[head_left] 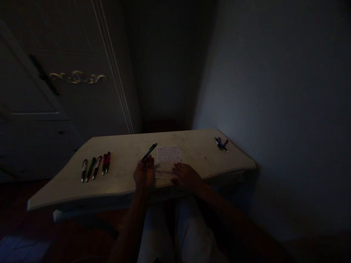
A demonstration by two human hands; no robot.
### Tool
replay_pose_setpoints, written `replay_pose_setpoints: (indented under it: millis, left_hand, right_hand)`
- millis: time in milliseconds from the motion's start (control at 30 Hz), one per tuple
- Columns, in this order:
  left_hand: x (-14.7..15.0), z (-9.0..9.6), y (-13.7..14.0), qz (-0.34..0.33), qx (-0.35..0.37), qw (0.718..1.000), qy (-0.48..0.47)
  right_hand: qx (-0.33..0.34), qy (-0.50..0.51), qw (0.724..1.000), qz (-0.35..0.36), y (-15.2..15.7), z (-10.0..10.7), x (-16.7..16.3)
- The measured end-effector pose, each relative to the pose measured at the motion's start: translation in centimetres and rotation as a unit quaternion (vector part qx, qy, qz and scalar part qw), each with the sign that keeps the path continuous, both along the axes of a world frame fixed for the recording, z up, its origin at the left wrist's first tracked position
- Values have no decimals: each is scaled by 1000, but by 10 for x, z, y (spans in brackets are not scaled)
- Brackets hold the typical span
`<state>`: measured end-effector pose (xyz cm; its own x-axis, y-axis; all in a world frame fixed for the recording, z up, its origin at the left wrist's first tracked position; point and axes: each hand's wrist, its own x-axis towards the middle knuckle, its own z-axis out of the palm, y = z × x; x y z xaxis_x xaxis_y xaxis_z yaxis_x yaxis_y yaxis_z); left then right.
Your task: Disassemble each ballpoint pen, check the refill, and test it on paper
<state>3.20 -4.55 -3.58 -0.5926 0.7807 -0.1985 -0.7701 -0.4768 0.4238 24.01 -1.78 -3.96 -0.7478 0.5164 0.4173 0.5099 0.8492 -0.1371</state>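
Observation:
My left hand (144, 173) is closed around a dark teal pen (149, 151), its upper end pointing away to the right above the table. Under my right hand (187, 176) lies the near right part of a sheet of paper (168, 155) covered in small marks. The fingers of that hand are stretched out and rest flat on the sheet. The paper's lower edge sits close to the table's front edge, between both hands. Dim light hides the finer details of the fingers.
The pale table (131, 149) has a curved front edge. On its left, several pens (95, 167) lie side by side; at the far right, a few more pens (221, 144) are heaped crosswise. A wall (274, 91) borders the right side, and a cabinet (82, 109) stands behind on the left.

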Motion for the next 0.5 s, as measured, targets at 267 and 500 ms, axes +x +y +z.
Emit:
replay_pose_setpoints:
  millis: [267,500]
  left_hand:
    - [17,-18,10,30,-5,997,65]
    - [41,-14,19,55,-37,994,89]
  right_hand:
    - [-36,4,998,-51,-10,-3,1]
    - [-99,55,993,-39,-19,6,7]
